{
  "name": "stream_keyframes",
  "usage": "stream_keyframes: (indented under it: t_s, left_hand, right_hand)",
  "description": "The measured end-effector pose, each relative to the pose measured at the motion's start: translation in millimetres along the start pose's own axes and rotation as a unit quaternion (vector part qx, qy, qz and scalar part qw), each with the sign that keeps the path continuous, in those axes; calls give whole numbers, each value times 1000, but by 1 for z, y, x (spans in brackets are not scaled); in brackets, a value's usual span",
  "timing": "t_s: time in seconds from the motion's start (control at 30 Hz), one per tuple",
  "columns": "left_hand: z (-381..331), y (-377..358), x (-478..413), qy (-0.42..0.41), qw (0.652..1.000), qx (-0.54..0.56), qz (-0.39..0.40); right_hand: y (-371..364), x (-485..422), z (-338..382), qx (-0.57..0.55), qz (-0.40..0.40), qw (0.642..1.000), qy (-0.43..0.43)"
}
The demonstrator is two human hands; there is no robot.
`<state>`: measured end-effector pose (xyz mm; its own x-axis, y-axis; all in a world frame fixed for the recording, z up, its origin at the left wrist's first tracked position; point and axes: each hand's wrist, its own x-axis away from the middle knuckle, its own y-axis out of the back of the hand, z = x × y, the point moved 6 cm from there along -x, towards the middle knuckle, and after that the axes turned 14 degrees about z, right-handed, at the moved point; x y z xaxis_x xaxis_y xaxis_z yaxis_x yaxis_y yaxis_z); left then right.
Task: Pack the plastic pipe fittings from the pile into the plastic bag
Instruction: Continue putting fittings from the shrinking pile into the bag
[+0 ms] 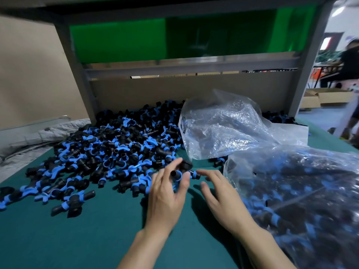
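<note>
Nearest, both bare forearms reach forward over the green table mat (pixel 77 239). The left hand (pixel 167 193) pinches a black-and-blue pipe fitting (pixel 183 167) between thumb and curled fingers, lifted just clear of the mat at the near edge of the pile (pixel 116 144). The right hand (pixel 218 193) holds nothing: its fingers are spread and nearly straight, low over the mat, the index tip close to a loose fitting (pixel 195 174) that lies between the two hands.

Just beside the right hand, on the right, lies a packed bag (pixel 301 200) of clear plastic, already thick with the same fittings. I cannot tell where its mouth is. Farther back a crumpled clear bag (pixel 223 129) sits against the pile and looks almost empty. Behind the pile stand a cardboard wall (pixel 155 90) and a grey metal frame (pixel 81 74).

The step in hand looks like gathering: one fitting picked, none yet carried to a bag. The next move probably calls for the free right hand to take up the loose fitting or to find and hold a bag's opening, so that the left hand can drop its piece in without spilling.
</note>
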<state>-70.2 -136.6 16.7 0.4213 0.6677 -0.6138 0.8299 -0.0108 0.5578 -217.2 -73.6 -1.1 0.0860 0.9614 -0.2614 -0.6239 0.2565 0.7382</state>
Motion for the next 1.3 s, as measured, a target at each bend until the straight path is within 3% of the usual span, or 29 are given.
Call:
stream_keyframes:
  t_s: [0.13, 0.27, 0.37, 0.47, 0.63, 0.97, 1.3]
  left_hand:
    - [-10, -25, 8, 87, 961, 261, 11]
    - [2, -34, 5, 132, 925, 353, 55]
    - [10, -39, 4, 164, 910, 371, 88]
    - [17, -41, 5, 192, 892, 404, 65]
    - [23, -39, 6, 206, 901, 381, 28]
    - [29, -44, 7, 250, 889, 381, 36]
    - [24, -46, 7, 238, 899, 363, 58]
  right_hand:
    - [-6, -4, 3, -245, 54, 968, -12]
    - [-10, -6, 1, -327, 81, 941, -34]
    - [-10, -8, -4, -350, 63, 933, -48]
    - [-4, -9, -13, -357, 1, 932, -62]
    - [-4, -9, -20, -350, -24, 934, -64]
    - [0, -6, -26, -353, -73, 929, -79]
    - [1, -5, -33, -372, -86, 920, -85]
